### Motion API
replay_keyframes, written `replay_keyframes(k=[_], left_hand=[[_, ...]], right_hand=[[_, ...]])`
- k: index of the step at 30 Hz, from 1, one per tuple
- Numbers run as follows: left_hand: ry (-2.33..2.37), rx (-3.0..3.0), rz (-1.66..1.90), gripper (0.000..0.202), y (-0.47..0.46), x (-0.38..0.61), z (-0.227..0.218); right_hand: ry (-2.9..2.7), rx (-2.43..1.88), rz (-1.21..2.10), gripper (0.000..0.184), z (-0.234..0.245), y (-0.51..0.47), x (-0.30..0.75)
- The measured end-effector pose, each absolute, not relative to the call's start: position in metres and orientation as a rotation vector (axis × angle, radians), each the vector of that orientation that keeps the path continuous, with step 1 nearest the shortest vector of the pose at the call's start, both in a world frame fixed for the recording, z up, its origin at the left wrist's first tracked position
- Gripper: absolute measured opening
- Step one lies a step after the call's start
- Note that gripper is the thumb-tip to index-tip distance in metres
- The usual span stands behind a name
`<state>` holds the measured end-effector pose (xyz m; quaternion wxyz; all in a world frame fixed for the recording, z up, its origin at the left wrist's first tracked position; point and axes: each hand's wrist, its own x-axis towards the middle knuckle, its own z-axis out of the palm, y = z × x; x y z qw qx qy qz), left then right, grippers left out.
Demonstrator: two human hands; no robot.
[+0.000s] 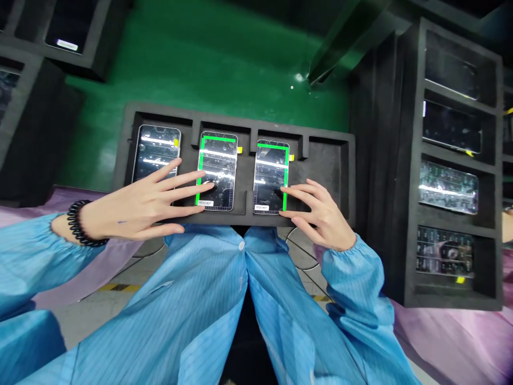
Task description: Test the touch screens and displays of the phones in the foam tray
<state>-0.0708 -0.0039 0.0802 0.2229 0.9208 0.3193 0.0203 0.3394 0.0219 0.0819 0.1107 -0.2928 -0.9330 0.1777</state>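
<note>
Watching from afar, I find a middle phone (218,166) and a right phone (271,174) at the hands, both lying face up, side by side in a black tray (320,166). On my left hand (156,206) the fingers are spread over the middle phone's left side, grasping nothing; whether every tip touches the glass I cannot tell. My right hand (323,214) is loosely bent and unclenched, fingertips at the right phone's right edge.

I expect both to be light, stiff, slick and fragile, so I would take either by its long edges and spare the screen. Each has a white label (262,207) near its lower left corner, the print too small for me to read; I make out no brand. Yellow tabs (240,150) jut from their right edges.

Next to them, a left phone (157,152) lies partly behind the left hand. Beyond the tray spreads a green surface (200,64), and off to the right a side tray (497,187) holds four more devices in separate compartments.
</note>
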Motion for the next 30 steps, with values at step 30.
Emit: replay_keyframes(k=[30], left_hand=[[0.701, 2.649, 0.117, 0.054, 0.018, -0.033, 0.062]], right_hand=[[-2.783, -0.693, 0.593, 0.034, 0.071, 0.033, 0.293]])
